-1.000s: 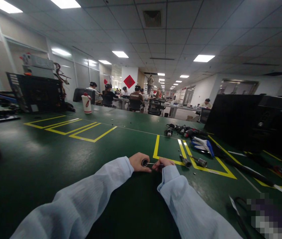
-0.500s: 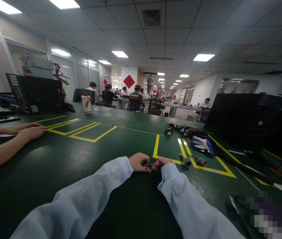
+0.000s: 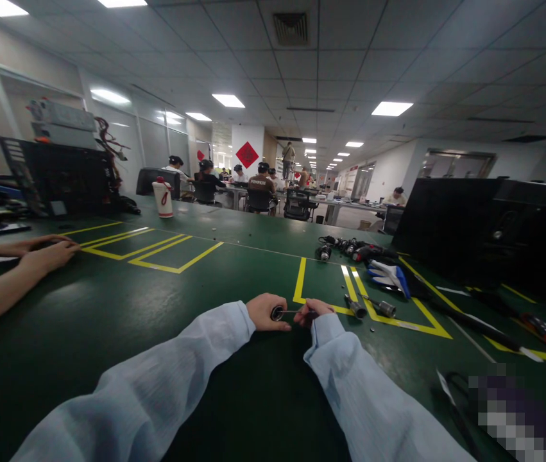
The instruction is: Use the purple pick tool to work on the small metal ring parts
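My left hand is closed around a small round metal part, its dark ring-shaped end turned towards my right hand. My right hand pinches a thin-shafted tool, probably a screwdriver, with most of its handle hidden by the fingers. The slim shaft runs level from those fingers to the round part; whether its tip is inside or just touching, I cannot tell. Right of my hands, a cylindrical metal connector and a second metal connector lie on the green table.
Blue-and-white gloves and a pile of cabled connectors lie back right, before a black monitor. A red-handled screwdriver is far right. A co-worker's hands rest at the left. A paper cup stands further back.
More of the thin shaft shows between my hands, which are slightly further apart. The whole view has shifted a little; the connectors on the table stay put.
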A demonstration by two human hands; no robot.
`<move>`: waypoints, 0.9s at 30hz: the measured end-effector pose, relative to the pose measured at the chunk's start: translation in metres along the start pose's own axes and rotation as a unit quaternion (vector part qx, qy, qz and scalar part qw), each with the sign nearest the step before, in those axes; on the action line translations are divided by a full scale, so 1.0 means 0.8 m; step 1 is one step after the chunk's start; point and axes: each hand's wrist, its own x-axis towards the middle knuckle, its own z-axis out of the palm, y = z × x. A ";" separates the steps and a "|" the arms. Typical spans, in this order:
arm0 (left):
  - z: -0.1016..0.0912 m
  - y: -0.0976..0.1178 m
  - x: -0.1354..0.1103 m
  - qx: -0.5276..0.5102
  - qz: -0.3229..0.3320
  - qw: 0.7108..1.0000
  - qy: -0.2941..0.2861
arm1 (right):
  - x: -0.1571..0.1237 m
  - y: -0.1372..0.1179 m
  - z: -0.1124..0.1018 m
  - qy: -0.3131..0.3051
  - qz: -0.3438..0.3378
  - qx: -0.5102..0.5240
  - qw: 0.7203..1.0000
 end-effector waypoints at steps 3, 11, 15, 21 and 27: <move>-0.002 0.006 -0.005 0.042 0.002 0.999 0.008 | 0.004 0.002 -0.005 -0.001 -0.004 0.054 0.999; 0.002 0.035 -0.013 0.232 -0.006 0.973 0.001 | 0.004 -0.014 -0.029 -0.001 0.002 0.177 0.984; 0.007 0.055 -0.013 0.340 0.032 0.940 -0.013 | 0.003 -0.016 -0.035 0.006 -0.003 0.196 0.981; 0.006 0.069 -0.008 0.413 0.154 0.897 -0.007 | 0.006 -0.014 -0.039 0.016 0.005 0.176 0.984; -0.002 0.062 -0.014 0.398 0.123 0.908 0.051 | 0.010 -0.014 -0.044 0.042 -0.002 0.093 0.995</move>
